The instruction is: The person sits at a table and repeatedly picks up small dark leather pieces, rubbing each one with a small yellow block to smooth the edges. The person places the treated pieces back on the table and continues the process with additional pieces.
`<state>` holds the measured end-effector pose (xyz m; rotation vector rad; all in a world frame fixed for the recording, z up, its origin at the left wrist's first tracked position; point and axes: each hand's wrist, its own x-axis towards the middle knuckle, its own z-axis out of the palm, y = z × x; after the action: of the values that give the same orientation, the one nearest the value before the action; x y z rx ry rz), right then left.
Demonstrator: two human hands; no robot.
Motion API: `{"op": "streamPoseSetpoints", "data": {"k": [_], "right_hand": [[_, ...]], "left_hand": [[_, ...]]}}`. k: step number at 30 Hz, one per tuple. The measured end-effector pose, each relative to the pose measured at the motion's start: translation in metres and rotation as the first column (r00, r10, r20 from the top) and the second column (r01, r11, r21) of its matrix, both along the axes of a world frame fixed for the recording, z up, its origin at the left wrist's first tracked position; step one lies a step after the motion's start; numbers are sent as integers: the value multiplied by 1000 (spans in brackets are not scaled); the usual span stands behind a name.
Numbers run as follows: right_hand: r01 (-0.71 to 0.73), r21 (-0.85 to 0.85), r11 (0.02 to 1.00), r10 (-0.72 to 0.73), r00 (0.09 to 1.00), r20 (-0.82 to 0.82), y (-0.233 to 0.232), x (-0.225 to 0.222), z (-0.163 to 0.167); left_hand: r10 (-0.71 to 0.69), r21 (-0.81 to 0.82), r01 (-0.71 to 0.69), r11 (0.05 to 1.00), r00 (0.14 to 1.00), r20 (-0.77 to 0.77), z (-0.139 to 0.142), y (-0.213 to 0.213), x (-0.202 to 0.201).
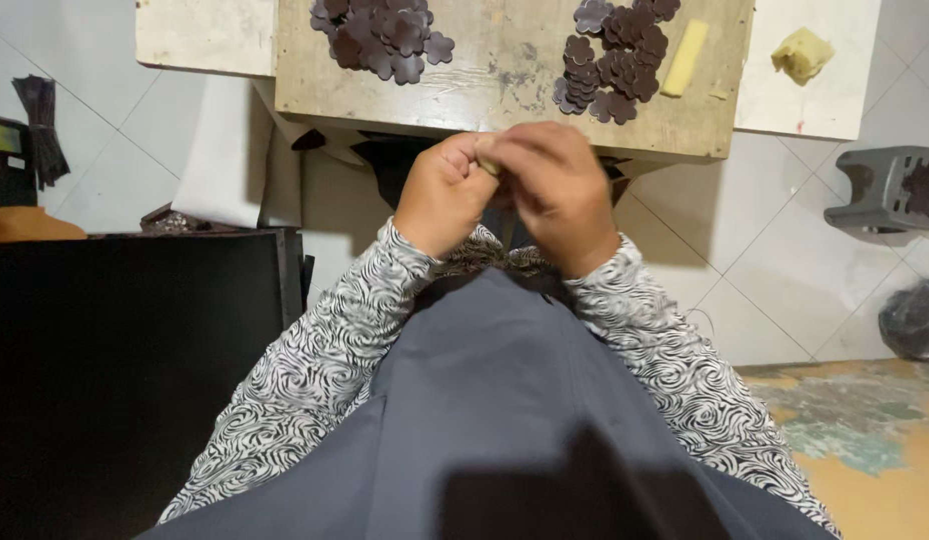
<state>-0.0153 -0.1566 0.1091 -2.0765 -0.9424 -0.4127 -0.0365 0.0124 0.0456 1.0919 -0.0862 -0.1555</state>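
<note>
Both hands meet just in front of the near edge of a worn wooden board [505, 75]: the left hand [443, 192] is curled with its fingers pinched toward the right hand [555, 195], and between their fingertips sits a small pale piece [488, 160], too hidden to tell what it is. Both hands are closed on it together. Beyond the hands lie two heaps of dark flower-shaped cutouts, one pile [382, 38] up and to the left, another pile [613, 60] up and to the right, with a yellow bar [685, 58] just beside the right one. Judging by the heaps, many cutouts are already made or await handling; which, I cannot tell.
</note>
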Motion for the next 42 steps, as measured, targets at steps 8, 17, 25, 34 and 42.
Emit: {"op": "streamPoseSetpoints", "data": {"k": [8, 17, 25, 34, 42], "right_hand": [[186, 21, 982, -186, 982, -32, -13, 16, -4], [61, -59, 996, -60, 998, 17, -1, 8, -1], [107, -2, 994, -107, 992, 70, -8, 5, -3], [266, 83, 960, -247, 951, -184, -19, 9, -9], [76, 31, 997, -76, 997, 5, -23, -5, -5]], "left_hand": [[76, 137, -60, 989, 991, -113, 11, 5, -4], [71, 87, -61, 994, 991, -113, 4, -5, -9], [28, 65, -20, 998, 990, -137, -4, -3, -5], [-44, -90, 15, 996, 945, -323, 15, 2, -4], [-47, -175, -1, 985, 962, -270, 12, 3, 4]]}}
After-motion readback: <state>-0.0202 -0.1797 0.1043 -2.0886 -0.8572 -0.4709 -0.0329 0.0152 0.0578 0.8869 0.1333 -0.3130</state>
